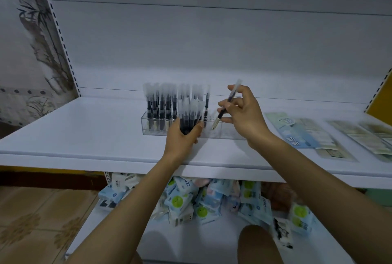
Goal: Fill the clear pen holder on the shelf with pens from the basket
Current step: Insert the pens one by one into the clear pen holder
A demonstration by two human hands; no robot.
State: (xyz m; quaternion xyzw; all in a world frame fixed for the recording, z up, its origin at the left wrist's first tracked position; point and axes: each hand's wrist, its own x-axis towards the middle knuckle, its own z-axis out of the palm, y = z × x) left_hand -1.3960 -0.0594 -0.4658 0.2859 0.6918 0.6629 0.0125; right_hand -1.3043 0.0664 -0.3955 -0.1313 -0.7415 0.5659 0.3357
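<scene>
The left hand [186, 134] grips a bundle of pens [189, 115] upright in front of the clear pen holder [224, 132] on the white shelf [84, 132]. The right hand [244, 115] pinches a single pen [228, 102], tilted, its lower tip over the holder's unfilled right part; the left part stands packed with pens [161, 106].

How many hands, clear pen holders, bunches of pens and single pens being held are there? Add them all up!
Hands: 2 (left hand, right hand)
Clear pen holder: 1
Bunch of pens, gripped by the left hand: 1
Single pen, pinched by the right hand: 1
Total: 5
The pens inside the bunch and the holder are too blurred to count one by one.
</scene>
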